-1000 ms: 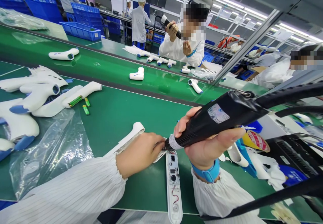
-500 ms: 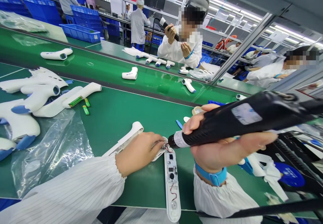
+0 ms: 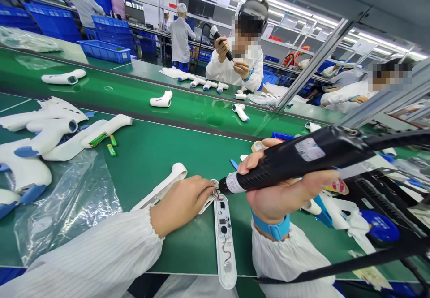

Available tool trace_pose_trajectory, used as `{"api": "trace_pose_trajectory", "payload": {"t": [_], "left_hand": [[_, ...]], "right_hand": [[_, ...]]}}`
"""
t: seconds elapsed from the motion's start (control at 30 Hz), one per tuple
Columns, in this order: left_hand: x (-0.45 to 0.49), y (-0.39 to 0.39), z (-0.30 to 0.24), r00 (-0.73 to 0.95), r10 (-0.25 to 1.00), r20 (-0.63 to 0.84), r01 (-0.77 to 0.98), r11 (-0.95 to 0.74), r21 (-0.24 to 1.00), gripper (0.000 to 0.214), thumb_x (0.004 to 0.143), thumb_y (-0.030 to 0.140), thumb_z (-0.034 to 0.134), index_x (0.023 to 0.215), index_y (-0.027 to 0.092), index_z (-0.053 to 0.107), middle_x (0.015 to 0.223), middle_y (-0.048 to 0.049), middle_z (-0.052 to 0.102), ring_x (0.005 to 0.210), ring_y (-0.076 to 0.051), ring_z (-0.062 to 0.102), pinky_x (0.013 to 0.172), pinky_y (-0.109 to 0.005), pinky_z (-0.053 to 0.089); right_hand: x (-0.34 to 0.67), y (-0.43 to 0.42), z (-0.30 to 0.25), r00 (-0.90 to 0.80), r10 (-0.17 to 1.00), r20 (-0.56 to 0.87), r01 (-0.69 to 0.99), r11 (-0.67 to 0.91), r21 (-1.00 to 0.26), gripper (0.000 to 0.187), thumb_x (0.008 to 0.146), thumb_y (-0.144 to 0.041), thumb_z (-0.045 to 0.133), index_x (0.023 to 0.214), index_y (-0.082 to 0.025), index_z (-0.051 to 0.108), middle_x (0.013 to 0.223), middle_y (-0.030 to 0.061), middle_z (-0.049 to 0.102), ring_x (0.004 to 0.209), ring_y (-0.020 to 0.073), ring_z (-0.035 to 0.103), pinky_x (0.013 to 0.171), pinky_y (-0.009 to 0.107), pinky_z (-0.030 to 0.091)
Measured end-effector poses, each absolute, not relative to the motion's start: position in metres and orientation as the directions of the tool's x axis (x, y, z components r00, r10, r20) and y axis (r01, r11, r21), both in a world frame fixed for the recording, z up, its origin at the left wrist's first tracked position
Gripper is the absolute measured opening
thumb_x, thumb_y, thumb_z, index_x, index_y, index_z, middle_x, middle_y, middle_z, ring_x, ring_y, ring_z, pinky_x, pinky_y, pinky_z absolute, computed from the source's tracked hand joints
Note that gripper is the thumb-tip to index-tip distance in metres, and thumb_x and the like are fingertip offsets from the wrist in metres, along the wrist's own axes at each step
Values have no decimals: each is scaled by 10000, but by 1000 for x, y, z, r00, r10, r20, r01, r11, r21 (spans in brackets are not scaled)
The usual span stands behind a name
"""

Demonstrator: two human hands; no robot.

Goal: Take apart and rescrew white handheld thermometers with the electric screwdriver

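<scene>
My right hand point(image 3: 277, 199), with a blue band at its wrist, grips a black electric screwdriver point(image 3: 285, 163). The driver's nose points left, at the top of an opened white thermometer housing point(image 3: 225, 271). Inside that housing a circuit board point(image 3: 221, 215) and thin red wires show. My left hand point(image 3: 183, 204) is closed, its thumb and fingertips pinching the housing's top end by the driver's nose. What the fingertips hold exactly, and the driver's bit, are hidden. Just beyond the left hand lies a white shell half point(image 3: 164, 183), partly covered by it.
Left lie assembled thermometers point(image 3: 57, 134), green batteries point(image 3: 111, 150) and a clear plastic bag point(image 3: 67, 204). A green conveyor point(image 3: 127, 96) carries several thermometers across the back. Opposite, a co-worker point(image 3: 235, 56) holds another screwdriver. The driver's cable point(image 3: 396, 141) runs right, near a black rack point(image 3: 379, 199).
The view has shifted slightly, so most things sit a little further left. Thermometers on the conveyor have moved left. Both hands keep their holds at the housing.
</scene>
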State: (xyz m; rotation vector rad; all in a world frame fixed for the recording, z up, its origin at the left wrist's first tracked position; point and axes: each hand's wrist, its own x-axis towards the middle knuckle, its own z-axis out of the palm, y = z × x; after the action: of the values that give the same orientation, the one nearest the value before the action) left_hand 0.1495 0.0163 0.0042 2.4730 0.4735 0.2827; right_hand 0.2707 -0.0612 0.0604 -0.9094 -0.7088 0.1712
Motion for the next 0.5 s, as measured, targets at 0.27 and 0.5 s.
{"api": "trace_pose_trajectory", "payload": {"t": [0.27,0.5], "left_hand": [[150,18,3,914,391,105,259,-764,591,293,895,289,372,989,213,638,862,-38,667,780,-172,608,707,-280,426],[150,19,4,916,390,91,262,-755,601,301,897,297,365,1012,214,631,861,-37,663,774,-177,604,707,-290,419]], "right_hand": [[269,-58,50,727,494,477,119,594,-796,623,724,-733,308,874,-182,556,508,-15,541,392,149,498,350,261,371],[270,-56,48,716,488,499,149,591,-793,612,723,-740,304,816,-188,550,514,-23,518,386,136,496,349,252,384]]}}
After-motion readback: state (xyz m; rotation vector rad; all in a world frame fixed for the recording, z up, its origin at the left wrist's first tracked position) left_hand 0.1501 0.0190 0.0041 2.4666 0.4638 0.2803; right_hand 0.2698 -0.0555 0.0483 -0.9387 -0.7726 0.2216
